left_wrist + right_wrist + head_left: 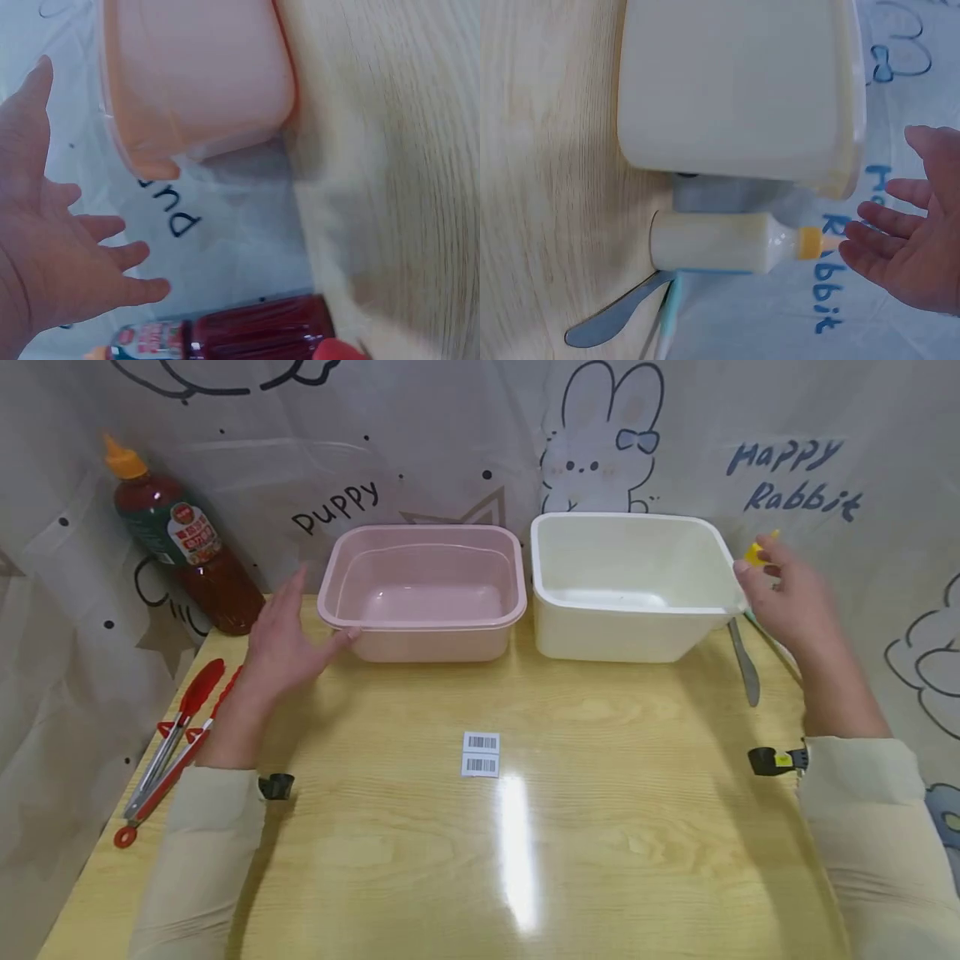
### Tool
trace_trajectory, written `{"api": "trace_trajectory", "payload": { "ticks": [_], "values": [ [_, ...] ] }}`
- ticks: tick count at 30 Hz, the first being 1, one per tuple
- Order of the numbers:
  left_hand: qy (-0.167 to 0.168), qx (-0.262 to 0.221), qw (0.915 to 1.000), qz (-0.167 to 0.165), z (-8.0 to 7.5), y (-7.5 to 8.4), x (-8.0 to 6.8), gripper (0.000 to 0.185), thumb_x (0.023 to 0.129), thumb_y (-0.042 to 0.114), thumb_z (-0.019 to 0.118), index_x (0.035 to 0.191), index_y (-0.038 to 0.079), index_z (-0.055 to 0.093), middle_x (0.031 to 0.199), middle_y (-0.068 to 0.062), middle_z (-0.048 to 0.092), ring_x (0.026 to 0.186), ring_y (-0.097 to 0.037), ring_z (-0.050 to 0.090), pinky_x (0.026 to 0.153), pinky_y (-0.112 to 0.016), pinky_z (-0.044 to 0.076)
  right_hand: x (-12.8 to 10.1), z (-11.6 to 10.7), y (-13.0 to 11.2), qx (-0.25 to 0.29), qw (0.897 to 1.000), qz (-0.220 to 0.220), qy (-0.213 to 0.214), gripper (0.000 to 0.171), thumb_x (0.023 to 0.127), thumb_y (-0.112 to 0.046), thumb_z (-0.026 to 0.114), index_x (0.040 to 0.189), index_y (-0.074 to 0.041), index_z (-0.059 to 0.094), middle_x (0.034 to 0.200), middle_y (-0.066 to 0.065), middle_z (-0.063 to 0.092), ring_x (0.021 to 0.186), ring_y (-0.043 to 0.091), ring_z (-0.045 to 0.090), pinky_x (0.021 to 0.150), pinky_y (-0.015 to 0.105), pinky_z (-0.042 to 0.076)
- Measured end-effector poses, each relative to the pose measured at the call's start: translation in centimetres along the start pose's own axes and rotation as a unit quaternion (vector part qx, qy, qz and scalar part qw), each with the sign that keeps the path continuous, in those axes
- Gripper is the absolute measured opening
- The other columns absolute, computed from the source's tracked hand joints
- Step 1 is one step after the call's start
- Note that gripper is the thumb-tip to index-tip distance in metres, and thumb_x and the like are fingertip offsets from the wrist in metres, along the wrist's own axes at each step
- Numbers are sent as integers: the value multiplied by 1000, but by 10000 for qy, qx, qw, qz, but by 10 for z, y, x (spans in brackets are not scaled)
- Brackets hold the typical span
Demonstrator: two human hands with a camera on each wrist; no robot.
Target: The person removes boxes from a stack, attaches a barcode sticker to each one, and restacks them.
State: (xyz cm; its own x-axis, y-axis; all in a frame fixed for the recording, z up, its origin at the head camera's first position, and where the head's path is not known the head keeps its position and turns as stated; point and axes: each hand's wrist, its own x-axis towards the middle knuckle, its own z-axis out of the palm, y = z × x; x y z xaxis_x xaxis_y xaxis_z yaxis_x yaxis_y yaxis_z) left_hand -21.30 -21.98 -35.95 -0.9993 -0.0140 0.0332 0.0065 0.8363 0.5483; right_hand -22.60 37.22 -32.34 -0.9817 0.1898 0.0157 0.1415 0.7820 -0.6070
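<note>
My left hand (283, 639) is spread beside the left end of a pink plastic bin (431, 643), its thumb near the front rim. In the left wrist view, a gap shows between this hand (64, 240) and the bin. At the right end of a white plastic bin (611, 635) is my right hand (798, 602), fingers loosely bent and holding nothing. Those fingers are close to the tip of a pale squeeze bottle (709, 241) with a yellow cap (809, 243). Whether they touch the bottle or rim, I cannot tell. Both bins look empty inside.
A red sauce bottle (225, 593) stands at the back left, with red-and-metal tongs (168, 768) nearer. A grey knife-like blade (744, 668) and a light green stick (669, 315) lie at the right. A barcode label (481, 755) lies mid-table. Behind hangs a printed curtain (450, 435).
</note>
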Motion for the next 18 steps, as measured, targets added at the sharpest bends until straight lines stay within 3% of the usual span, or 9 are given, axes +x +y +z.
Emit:
{"api": "trace_trajectory", "payload": {
  "ticks": [4,8,15,18],
  "values": [
    [250,103,9987,425,-3,8,-15,113,83,65,72,164,35,-1,173,-3,4,159,-35,4,123,-68,3,-22,5,-16,-75,9980,-486,404,63,105,-50,41,162,-32,22,167,6,29,148,46,35,113,67,35],
    [292,172,9958,850,1,19,-32,112,82,60,77,164,36,4,173,0,8,160,-32,7,124,-67,8,-45,21,-34,-218,9886,-1242,825,57,105,-40,50,158,-28,36,158,7,46,141,43,47,109,65,41],
    [12,327,9889,1449,23,32,-52,114,80,54,82,163,37,6,172,1,13,158,-32,17,124,-63,17,-72,59,-56,-89,9755,-2157,419,57,102,-33,62,154,-20,45,149,14,55,127,47,58,98,64,49],
    [-218,374,9849,1678,36,36,-57,114,79,57,81,163,37,7,172,2,13,157,-32,18,124,-62,18,-78,78,-61,-233,9655,-2585,213,58,99,-28,67,152,-15,48,147,16,56,128,45,58,101,60,49]
  ]
}}
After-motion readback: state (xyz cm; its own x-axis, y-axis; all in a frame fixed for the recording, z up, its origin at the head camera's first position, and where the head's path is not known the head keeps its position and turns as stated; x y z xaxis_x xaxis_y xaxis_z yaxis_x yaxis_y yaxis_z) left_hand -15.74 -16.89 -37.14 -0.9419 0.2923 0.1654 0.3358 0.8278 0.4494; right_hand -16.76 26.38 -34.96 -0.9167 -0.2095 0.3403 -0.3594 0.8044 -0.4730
